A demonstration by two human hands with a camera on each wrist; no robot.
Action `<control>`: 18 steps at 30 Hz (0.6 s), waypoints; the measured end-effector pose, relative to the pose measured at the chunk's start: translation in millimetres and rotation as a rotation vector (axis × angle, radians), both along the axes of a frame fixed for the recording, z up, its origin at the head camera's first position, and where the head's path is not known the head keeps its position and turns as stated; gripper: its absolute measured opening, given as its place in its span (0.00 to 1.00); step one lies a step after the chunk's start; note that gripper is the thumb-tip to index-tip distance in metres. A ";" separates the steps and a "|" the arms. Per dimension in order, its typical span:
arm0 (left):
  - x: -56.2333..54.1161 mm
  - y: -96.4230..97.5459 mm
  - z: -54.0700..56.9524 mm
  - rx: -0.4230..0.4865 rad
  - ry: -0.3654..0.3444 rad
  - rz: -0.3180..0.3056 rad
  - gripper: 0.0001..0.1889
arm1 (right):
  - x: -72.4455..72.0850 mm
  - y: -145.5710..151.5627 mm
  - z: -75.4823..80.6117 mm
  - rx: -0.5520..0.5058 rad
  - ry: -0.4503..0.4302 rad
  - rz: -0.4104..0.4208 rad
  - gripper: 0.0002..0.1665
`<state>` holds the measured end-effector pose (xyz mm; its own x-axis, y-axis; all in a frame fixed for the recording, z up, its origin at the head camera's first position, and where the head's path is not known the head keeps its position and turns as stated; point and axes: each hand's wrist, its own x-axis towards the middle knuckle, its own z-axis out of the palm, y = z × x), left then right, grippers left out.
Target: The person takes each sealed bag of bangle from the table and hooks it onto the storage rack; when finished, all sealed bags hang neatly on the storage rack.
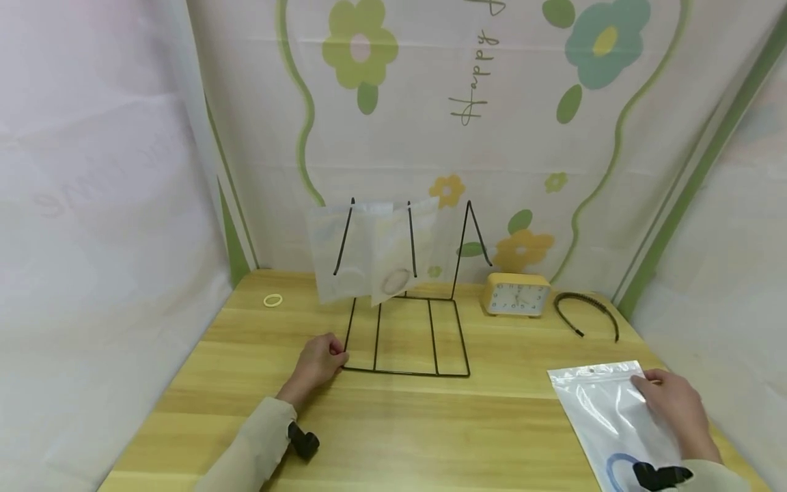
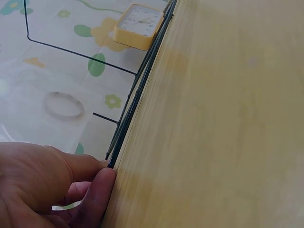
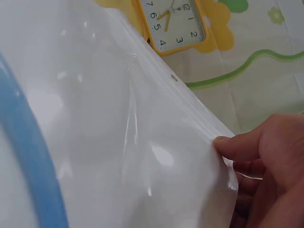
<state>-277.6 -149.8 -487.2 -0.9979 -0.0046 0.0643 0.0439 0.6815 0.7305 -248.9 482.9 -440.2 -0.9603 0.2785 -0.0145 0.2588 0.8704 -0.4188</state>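
Observation:
My left hand [image 1: 318,362] pinches the near left corner of a black wire rack [image 1: 406,373] that stands on the wooden table. Thumb and forefinger close on the wire in the left wrist view. Two clear plastic bags hang from the rack's prongs: a left bag [image 1: 335,253] and a right bag [image 1: 418,239] with a pale ring inside. At the right, my right hand [image 1: 673,403] pinches the top right corner of a white zip bag [image 1: 605,403]. A blue ring [image 3: 33,142] shows inside that bag, partly out of frame in the right wrist view.
A yellow alarm clock [image 1: 516,295] stands right of the rack, with a dark braided headband [image 1: 587,301] beside it. A small yellow ring [image 1: 272,300] lies at the table's back left. Printed cloth walls [image 1: 393,137] close in the back and sides.

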 end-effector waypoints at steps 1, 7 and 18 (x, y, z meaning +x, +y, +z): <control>-0.5 -0.1 -0.2 -0.005 0.002 0.000 0.07 | -0.5 -3.0 2.8 0.002 0.021 0.012 0.35; -0.8 -1.0 -1.0 -0.014 -0.004 -0.003 0.07 | 0.4 -28.5 22.7 0.015 0.132 0.079 0.31; -0.6 -1.1 1.4 0.014 -0.022 0.004 0.07 | 18.2 -82.6 65.4 -0.117 0.278 0.196 0.28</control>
<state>-278.2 -150.9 -485.7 -0.9990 -0.0094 0.0427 0.0253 0.6716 0.7405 -230.7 400.3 -374.8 -0.9671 0.1004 0.2335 -0.0462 0.8340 -0.5498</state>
